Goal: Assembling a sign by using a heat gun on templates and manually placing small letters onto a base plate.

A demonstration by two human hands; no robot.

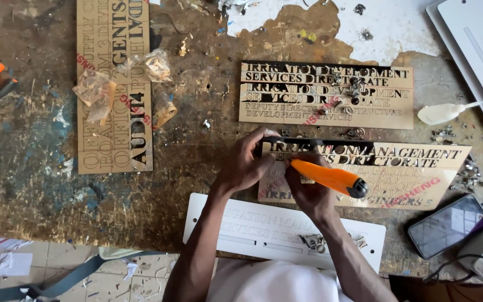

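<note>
The gold lettered plate (409, 179) lies under both hands; the right hand (308, 193) grips an orange knife (331, 178), blade hidden. The left hand (247, 165) presses fingers together on the plate's edge; a phone (448, 225) lies just right of it.

Bare worktop (40, 168) lay open left of the left hand (245, 166). To the right, a phone (447, 225), scattered metal bits (468, 174) and a white dropper bottle (441, 113) crowded the way.

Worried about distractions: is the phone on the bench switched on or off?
Off, it seems: the phone lies face-up with a dark screen showing only faint reflections.
</note>
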